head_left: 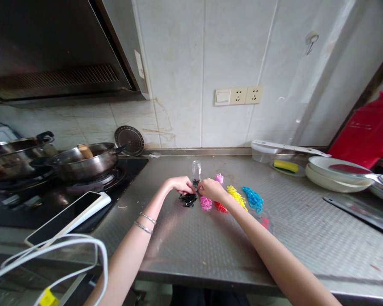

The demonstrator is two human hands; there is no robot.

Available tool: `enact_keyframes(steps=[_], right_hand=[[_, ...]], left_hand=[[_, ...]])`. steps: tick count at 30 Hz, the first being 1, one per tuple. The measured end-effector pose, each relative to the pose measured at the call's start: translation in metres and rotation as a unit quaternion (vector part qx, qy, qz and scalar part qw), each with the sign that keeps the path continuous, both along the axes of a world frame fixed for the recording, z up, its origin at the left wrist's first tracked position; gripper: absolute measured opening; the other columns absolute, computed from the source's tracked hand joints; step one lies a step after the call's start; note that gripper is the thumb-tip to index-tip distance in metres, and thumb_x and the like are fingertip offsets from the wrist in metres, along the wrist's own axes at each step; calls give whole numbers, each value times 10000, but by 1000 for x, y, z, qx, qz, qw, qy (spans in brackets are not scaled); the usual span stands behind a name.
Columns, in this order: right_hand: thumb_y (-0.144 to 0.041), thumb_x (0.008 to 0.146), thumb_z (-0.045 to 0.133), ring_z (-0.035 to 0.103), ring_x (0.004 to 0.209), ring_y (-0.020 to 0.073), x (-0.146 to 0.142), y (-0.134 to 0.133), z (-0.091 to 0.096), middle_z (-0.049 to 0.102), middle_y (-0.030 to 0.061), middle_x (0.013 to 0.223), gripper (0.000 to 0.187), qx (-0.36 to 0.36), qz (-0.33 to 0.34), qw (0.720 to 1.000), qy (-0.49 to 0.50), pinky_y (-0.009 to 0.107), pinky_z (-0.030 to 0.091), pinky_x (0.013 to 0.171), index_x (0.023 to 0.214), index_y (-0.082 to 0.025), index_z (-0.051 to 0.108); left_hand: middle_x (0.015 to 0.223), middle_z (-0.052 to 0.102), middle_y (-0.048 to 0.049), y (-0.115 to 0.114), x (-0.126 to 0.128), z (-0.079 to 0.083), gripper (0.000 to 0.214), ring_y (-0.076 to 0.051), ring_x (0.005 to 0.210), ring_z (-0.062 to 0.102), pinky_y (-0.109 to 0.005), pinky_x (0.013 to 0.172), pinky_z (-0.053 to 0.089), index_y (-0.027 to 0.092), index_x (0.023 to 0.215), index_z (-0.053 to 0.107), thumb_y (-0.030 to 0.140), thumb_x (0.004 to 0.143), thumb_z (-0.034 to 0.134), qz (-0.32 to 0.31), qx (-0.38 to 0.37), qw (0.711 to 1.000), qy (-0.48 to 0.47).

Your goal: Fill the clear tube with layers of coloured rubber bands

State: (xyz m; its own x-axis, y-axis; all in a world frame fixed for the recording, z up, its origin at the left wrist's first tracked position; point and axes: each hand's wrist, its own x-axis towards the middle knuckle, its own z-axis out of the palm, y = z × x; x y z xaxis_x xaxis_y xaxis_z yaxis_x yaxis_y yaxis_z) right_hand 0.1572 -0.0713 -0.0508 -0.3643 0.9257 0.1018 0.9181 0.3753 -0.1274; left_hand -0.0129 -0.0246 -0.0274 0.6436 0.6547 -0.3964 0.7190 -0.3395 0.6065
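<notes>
My left hand point(181, 185) and my right hand point(211, 189) meet over a heap of small black pieces point(188, 199) on the steel counter point(210, 238). Both hands are closed in a pinch on a black piece between them. Beside the black heap lie sorted heaps of the same small pieces: pink point(206, 203), red point(221, 207), yellow point(237, 195) and blue point(253, 198). A small clear jar point(196, 170) stands just behind my fingers. A little pink cap point(219, 178) sits to its right. Two bracelets circle my left wrist.
A gas hob with a steel wok point(83, 161) and a second pan point(12, 155) fills the left. A phone point(68, 216) and a white cable point(60, 255) lie at the front left. White bowls point(335, 172), a sponge dish point(285, 166) and a red bag point(367, 131) stand at the right.
</notes>
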Motion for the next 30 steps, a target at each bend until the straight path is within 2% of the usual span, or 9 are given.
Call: enact_keyframes(steps=[3,7,11,17,21,24,27,30], right_hand=[[-206,771,468,633,837,212,-3,0,0,681,78,908,276,9,8,999,-31,248,443,663,947,-256,675],[-196,781,468,636,827,226,-9,0,3,677,105,901,242,26,22,996,-77,264,447,664,916,-210,669],[-179,794,456,634,838,224,-11,-1,6,674,118,916,231,28,47,994,-93,260,443,674,901,-183,662],[-200,792,454,635,799,212,-8,0,4,679,109,891,233,30,43,996,-73,242,428,644,896,-189,662],[-187,766,460,627,763,180,-3,2,7,685,79,860,259,36,37,999,-4,218,406,623,915,-211,670],[-164,721,474,608,704,140,13,3,19,684,36,784,262,37,46,995,78,194,385,599,866,-212,687],[-157,681,481,577,623,114,48,6,36,662,10,682,243,24,45,990,134,181,368,545,790,-180,698],[-147,645,488,556,584,116,99,10,43,630,7,601,216,20,-33,991,125,190,360,511,697,-157,697]], left_hand=[[441,475,35,0,-1,2,289,-43,384,351,-173,394,246,113,864,691,287,662,579,0,2,1000,-2],[437,466,34,0,-5,5,233,-38,371,330,-177,386,234,107,745,688,290,658,574,13,6,1000,-5],[446,449,35,1,-11,10,245,-36,385,337,-166,383,221,108,739,684,308,661,565,30,2,999,-25],[451,436,30,2,-17,13,350,-31,389,319,-172,389,210,88,730,681,414,690,559,34,0,997,-68],[447,440,29,2,-18,15,385,-32,389,322,-176,395,215,80,753,687,440,689,565,42,-6,996,-75],[415,435,31,4,-21,15,360,-30,371,313,-179,386,208,83,686,683,433,661,600,66,20,996,-59],[387,446,32,8,-24,12,289,-32,359,329,-177,377,215,96,587,659,384,589,667,102,67,992,-14],[402,486,24,13,-25,6,233,-40,368,371,-175,382,251,104,556,644,330,540,698,119,86,989,13]])
